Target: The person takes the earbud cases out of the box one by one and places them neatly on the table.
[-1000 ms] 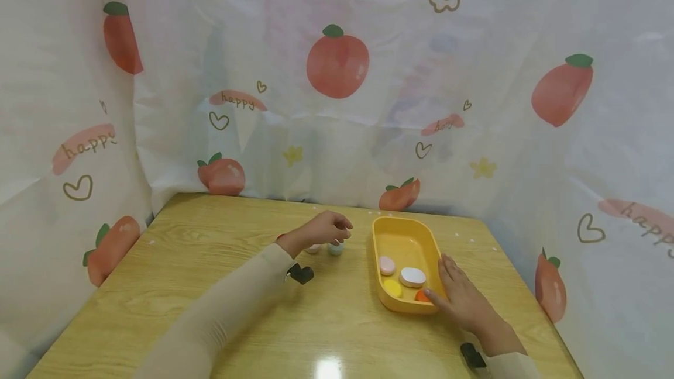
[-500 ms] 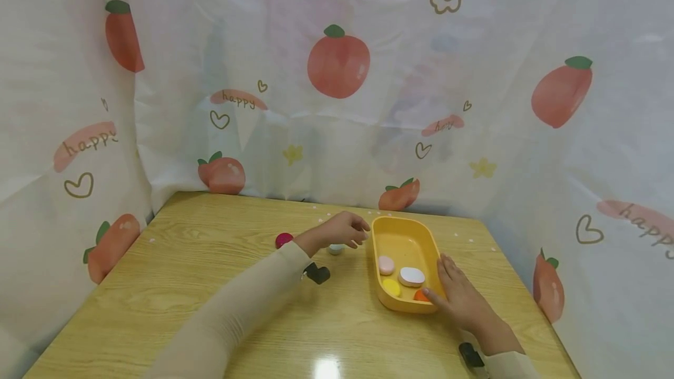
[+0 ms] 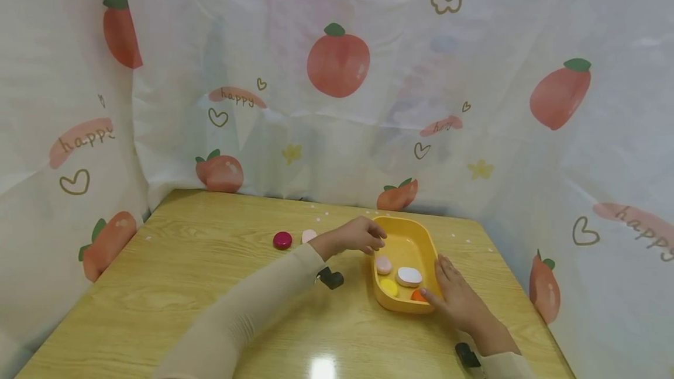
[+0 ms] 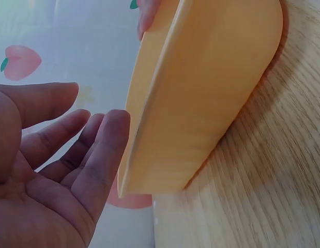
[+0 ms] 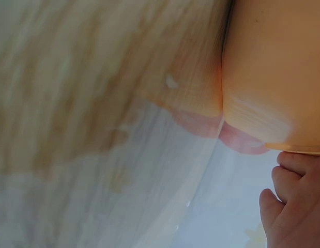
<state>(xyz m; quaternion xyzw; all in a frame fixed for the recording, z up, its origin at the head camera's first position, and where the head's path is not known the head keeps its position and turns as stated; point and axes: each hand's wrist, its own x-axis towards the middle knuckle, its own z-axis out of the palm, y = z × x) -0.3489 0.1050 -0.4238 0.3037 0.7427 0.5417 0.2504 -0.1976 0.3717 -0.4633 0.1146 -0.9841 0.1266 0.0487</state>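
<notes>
My left hand (image 3: 363,235) is over the left rim of a yellow oblong box (image 3: 402,224). In the left wrist view, the fingers (image 4: 100,160) are loosely bent, the thumb stands apart, and nothing shows between them. My right hand (image 3: 463,297) holds the box's right wall, thumb over the rim and fingers along the outside. Inside the box lie a light pink rounded piece (image 3: 383,265), a white oval piece (image 3: 409,276), a yellow round piece (image 3: 389,287) and an orange piece (image 3: 418,295) partly hidden by the right thumb.
Left of the box, a dark red round piece (image 3: 282,240) and a pale pink piece (image 3: 309,236) lie on the wooden table (image 3: 210,262), behind the left forearm. A white curtain (image 3: 295,34) printed with peaches encloses the back and sides.
My left hand has moved right, from beside the pieces on the table to the box's left rim. The pale green piece seen earlier is hidden now. My right hand stays at the box.
</notes>
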